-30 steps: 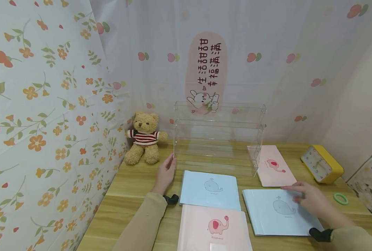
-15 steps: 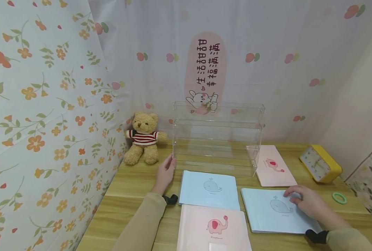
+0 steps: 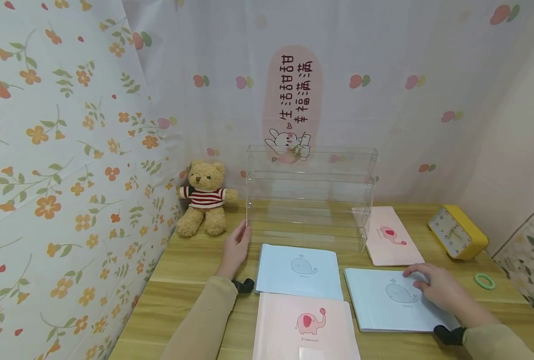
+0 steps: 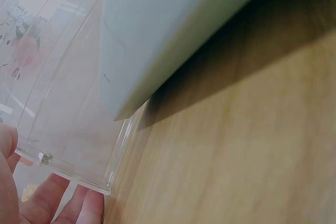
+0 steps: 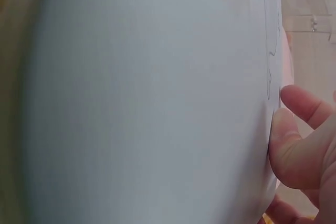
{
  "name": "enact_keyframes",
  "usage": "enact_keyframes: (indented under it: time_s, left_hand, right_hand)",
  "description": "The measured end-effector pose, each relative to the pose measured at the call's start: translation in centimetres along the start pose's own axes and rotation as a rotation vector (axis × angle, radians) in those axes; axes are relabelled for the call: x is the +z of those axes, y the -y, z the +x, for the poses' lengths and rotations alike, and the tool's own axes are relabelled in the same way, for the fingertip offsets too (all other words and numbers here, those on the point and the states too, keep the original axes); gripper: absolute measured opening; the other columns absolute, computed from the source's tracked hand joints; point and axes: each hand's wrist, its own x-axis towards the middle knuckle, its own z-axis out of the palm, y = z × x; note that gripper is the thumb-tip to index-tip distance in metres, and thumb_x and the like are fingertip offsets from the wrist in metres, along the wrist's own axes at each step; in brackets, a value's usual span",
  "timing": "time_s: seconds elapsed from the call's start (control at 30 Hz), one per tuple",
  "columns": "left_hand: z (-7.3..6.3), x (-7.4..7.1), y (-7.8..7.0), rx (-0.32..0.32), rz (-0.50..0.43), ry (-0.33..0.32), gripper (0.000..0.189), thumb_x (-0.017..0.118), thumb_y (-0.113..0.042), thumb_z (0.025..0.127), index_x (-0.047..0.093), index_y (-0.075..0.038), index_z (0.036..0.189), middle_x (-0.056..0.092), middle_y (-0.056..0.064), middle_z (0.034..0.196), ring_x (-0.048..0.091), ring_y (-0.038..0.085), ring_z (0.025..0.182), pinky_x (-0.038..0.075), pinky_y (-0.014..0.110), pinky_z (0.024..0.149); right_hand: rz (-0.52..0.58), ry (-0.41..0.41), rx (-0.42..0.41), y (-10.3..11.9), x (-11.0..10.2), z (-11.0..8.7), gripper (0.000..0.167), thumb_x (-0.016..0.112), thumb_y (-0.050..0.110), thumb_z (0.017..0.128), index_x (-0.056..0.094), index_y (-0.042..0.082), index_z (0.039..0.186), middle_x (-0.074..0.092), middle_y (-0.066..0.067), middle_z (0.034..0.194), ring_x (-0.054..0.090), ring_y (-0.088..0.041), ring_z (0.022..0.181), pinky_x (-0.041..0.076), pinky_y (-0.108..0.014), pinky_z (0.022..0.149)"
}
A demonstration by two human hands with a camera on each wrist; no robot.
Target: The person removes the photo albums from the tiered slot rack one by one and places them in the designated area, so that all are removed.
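My left hand (image 3: 236, 250) holds the left side panel of a clear acrylic rack (image 3: 312, 215) near its base. In the left wrist view the thumb and fingers (image 4: 47, 200) lie on either side of that panel. My right hand (image 3: 440, 290) is at the right edge of a light blue booklet (image 3: 375, 305) with a whale drawing. Its thumb and index finger lie on the cover; another finger (image 5: 283, 211) shows past the edge in the right wrist view. A second blue whale booklet (image 3: 285, 272) lies before the rack, overlapped by a pink elephant booklet (image 3: 280, 325).
Another pink elephant booklet (image 3: 395, 245) lies behind the right one, partly seen through the rack's side. A yellow clock (image 3: 460, 232) and a green ring (image 3: 485, 281) are at the right. A teddy bear (image 3: 203, 197) sits at the back left.
My right index finger has drawn back and bent more, and the blue booklet under it has shifted slightly away from me. My left hand has kept its place on the rack.
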Motion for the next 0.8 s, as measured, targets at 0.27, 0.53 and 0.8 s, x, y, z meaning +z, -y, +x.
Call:
enact_keyframes:
  time_s: [0.27, 0.53, 0.8]
  left_hand:
    - [-0.02, 0.03, -0.09, 0.0, 0.003, -0.005, 0.048, 0.062, -0.031, 0.115, 0.06, -0.012, 0.159, 0.069, 0.019, 0.152, 0.068, 0.037, 0.14, 0.057, 0.054, 0.117]
    - [-0.08, 0.0, -0.06, -0.003, 0.004, -0.009, 0.048, 0.062, -0.031, 0.115, 0.06, -0.012, 0.159, 0.068, 0.019, 0.153, 0.067, 0.037, 0.14, 0.057, 0.054, 0.117]
    - [-0.1, 0.05, -0.15, -0.007, 0.009, -0.01, 0.049, 0.063, -0.032, 0.114, 0.06, -0.013, 0.159, 0.069, 0.019, 0.152, 0.068, 0.037, 0.14, 0.056, 0.056, 0.117]
  right_hand:
    - [0.0, -0.014, -0.011, 0.22, -0.03, -0.2, 0.03, 0.076, -0.001, 0.097, 0.076, 0.016, 0.122, 0.059, -0.038, 0.148, 0.051, -0.065, 0.133, 0.039, -0.088, 0.109]
    - [0.006, -0.039, -0.026, 0.3, 0.21, -0.33, 0.031, 0.074, -0.003, 0.096, 0.076, 0.015, 0.122, 0.06, -0.037, 0.147, 0.05, -0.065, 0.133, 0.038, -0.088, 0.11]
    - [0.011, -0.061, -0.024, 0.41, 0.52, -0.54, 0.031, 0.071, -0.005, 0.097, 0.076, 0.014, 0.121, 0.059, -0.038, 0.147, 0.05, -0.065, 0.134, 0.036, -0.089, 0.11]
